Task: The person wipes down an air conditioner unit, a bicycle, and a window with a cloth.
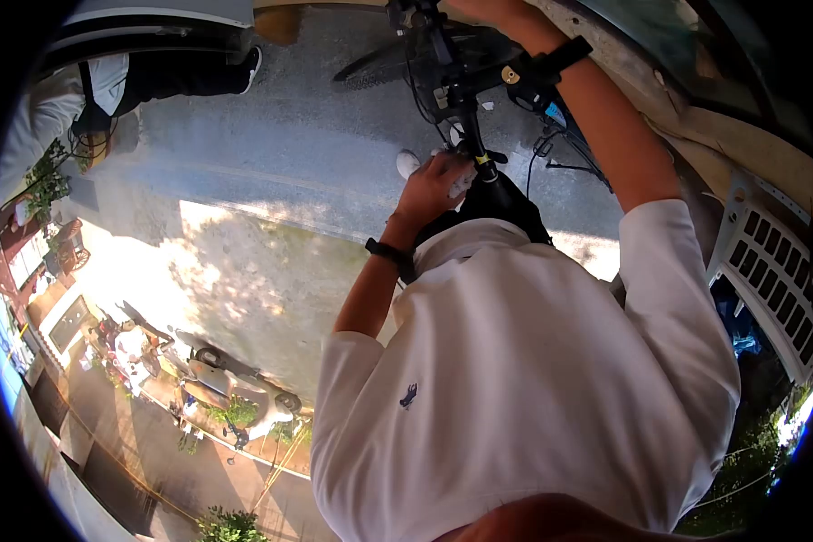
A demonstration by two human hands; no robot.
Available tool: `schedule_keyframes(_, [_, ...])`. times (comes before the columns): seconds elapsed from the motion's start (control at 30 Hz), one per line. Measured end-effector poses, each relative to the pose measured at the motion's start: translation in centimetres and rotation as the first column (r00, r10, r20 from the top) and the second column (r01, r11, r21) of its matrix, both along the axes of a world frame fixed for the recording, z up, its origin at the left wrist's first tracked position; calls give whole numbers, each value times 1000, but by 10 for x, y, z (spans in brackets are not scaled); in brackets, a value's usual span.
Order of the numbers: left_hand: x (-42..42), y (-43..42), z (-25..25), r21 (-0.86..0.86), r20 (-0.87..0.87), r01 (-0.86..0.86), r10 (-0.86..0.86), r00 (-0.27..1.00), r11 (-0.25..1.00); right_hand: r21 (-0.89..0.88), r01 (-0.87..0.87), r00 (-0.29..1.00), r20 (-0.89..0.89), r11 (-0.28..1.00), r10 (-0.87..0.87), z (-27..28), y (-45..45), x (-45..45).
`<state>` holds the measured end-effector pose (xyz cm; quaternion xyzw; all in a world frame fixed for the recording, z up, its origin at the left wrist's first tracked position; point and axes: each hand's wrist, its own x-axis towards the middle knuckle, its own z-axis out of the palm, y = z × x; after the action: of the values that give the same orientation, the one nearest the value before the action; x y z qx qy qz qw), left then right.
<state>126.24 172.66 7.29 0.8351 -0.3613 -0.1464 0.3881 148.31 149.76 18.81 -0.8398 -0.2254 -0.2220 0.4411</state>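
A black bicycle (465, 86) stands in front of me, its handlebar and cables near the top of the head view and a tyre to the left. My left hand (438, 185) is bent closed around a crumpled whitish cloth (462, 181), close beside a black bike part with a yellow band (485, 161). A dark band circles that wrist. Stretched past the handlebar, my right arm reaches the top edge, where my right hand (490, 8) is mostly cut off. Its fingers are out of sight. One white shoe (408, 163) shows beyond my left hand.
Another person's dark-trousered leg (185, 74) extends in from the upper left. A parked scooter (235, 379) stands among plants at the lower left. On the right is a white slotted plastic panel (772, 271). Grey pavement (271, 135) lies beneath the bicycle, partly sunlit.
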Motion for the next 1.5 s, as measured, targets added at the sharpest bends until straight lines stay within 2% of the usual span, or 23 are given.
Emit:
schedule_keyframes(0.03, [1, 7, -5, 84, 28, 54, -57, 998, 995, -44, 33, 999, 17, 998, -33, 6, -4, -21])
schedule_keyframes(0.1, [8, 18, -33, 61, 121, 177, -183, 976, 982, 72, 198, 980, -20, 978, -197, -8, -12, -69])
schedule_keyframes(0.17, [23, 22, -37, 112, 144, 261, -276, 950, 959, 143, 409, 844, -435, 901, -314, 5, -11, -141])
schedule_keyframes(0.2, [27, 31, -39, 180, 143, 329, -355, 924, 927, 78, 462, 796, -476, 884, -374, -8, -12, -175])
schedule_keyframes(0.27, [42, 43, -40, 145, 103, 419, -435, 895, 896, -110, 517, 681, -548, 849, -486, -47, 0, -248])
schedule_keyframes(0.37, [73, 57, -33, 77, 26, 515, -518, 855, 854, -393, 441, 463, -670, 807, -580, -80, 46, -332])
schedule_keyframes(0.43, [97, 69, -11, -31, -82, 363, -364, 928, 931, -479, 410, 401, -670, 776, -625, -95, 77, -352])
schedule_keyframes(0.53, [143, 78, 2, -238, -36, 7, -16, 999, 971, -647, 478, 304, -513, 594, -803, -100, 107, -346])
schedule_keyframes(0.63, [191, 58, 34, -434, -36, -318, 336, 941, 843, -671, 527, 230, -477, 521, -848, -129, 111, -341])
schedule_keyframes(0.7, [220, 39, 65, -494, -7, -361, 412, 911, 791, -584, 618, 259, -482, 527, -837, -144, 107, -336])
schedule_keyframes(0.77, [239, 12, 84, -634, -79, -331, 367, 927, 699, -608, 610, 206, -498, 509, -842, -156, 105, -337])
schedule_keyframes(0.8, [248, -1, 79, -634, -80, -317, 348, 934, 705, -574, 648, 214, -494, 501, -843, -157, 105, -336])
schedule_keyframes(0.87, [260, -21, 65, -509, 30, -194, 243, 970, 839, -552, 646, 188, -555, 528, -810, -158, 97, -333])
schedule_keyframes(0.9, [251, -23, 62, -505, 28, -185, 230, 973, 843, -523, 634, 182, -615, 570, -767, -158, 95, -333])
schedule_keyframes(0.97, [229, -23, 54, -500, 180, -197, 323, 929, 844, -555, 643, 207, -537, 527, -818, -157, 95, -332])
schedule_keyframes(1.03, [209, -11, 40, -473, 216, -161, 292, 932, 866, -536, 624, 158, -627, 569, -763, -164, 91, -330])
schedule_keyframes(1.13, [180, 18, 12, -342, 305, -38, 149, 941, 939, -535, 630, 171, -613, 564, -772, -164, 94, -331])
schedule_keyframes(1.2, [172, 28, -8, -273, 26, -40, 49, 998, 961, -529, 634, 169, -616, 563, -769, -164, 94, -330])
schedule_keyframes(1.23, [176, 31, -21, -270, 24, -37, 45, 999, 962, -518, 648, 178, -610, 559, -772, -164, 95, -330])
schedule_keyframes(1.3, [199, 28, -40, -408, -106, -446, 444, 890, 796, -513, 657, 178, -606, 552, -775, -163, 96, -332])
schedule_keyframes(1.37, [228, 22, -31, -603, -256, -478, 413, 874, 639, -526, 679, 201, -538, 512, -819, -164, 99, -332])
schedule_keyframes(1.43, [237, 7, 14, -651, -273, -411, 309, 911, 637, -524, 668, 203, -555, 528, -807, -158, 98, -330])
schedule_keyframes(1.5, [248, -8, 40, -523, -139, -298, 265, 954, 799, -556, 638, 166, -575, 532, -801, -152, 98, -329])
